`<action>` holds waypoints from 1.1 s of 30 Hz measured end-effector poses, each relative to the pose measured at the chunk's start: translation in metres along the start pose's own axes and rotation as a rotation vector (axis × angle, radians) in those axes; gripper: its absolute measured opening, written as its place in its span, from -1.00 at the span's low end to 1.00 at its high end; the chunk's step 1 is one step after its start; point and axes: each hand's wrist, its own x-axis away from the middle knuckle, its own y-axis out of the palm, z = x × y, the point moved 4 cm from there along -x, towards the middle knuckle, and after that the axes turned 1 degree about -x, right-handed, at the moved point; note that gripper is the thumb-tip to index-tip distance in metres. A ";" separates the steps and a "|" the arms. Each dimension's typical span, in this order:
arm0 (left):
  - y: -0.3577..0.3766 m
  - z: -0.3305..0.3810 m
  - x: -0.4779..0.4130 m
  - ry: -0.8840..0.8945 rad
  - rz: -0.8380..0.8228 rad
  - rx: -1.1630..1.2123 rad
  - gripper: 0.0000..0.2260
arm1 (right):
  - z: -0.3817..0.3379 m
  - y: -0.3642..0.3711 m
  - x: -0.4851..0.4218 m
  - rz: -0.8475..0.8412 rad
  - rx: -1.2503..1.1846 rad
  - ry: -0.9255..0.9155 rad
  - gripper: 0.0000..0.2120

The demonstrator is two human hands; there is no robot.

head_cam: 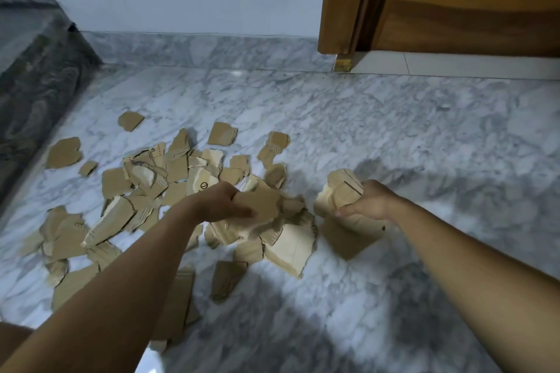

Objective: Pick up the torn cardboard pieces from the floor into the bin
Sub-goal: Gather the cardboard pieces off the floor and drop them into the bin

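Several torn brown cardboard pieces lie scattered over the grey-white marble floor, mostly left of centre. My left hand grips a cardboard piece above a heap of larger pieces. My right hand holds a bunch of cardboard pieces just above the floor, with a flat piece under it. No bin is in view.
A dark patterned mattress or block stands along the left. A marble skirting and white wall close the back. A wooden door and its frame stand at the back right. Open floor lies to the right.
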 end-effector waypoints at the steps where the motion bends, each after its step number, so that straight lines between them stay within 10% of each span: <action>1: 0.007 0.004 0.002 -0.005 -0.050 -0.087 -0.66 | -0.008 0.003 -0.003 -0.019 0.018 -0.027 -0.42; 7: 0.041 -0.002 0.003 0.014 -0.088 -0.173 -0.72 | -0.056 0.013 -0.016 -0.138 0.290 -0.115 -0.35; 15: -0.004 -0.063 0.035 -0.121 0.236 0.403 -0.29 | -0.053 0.050 -0.003 -0.212 0.371 -0.083 -0.30; 20: -0.005 -0.068 0.042 -0.137 0.228 0.431 -0.60 | -0.044 0.098 0.006 -0.098 0.220 -0.071 -0.24; 33: 0.051 -0.037 0.030 -0.026 -0.127 -0.065 -0.64 | -0.047 0.039 0.017 -0.031 0.243 -0.103 -0.19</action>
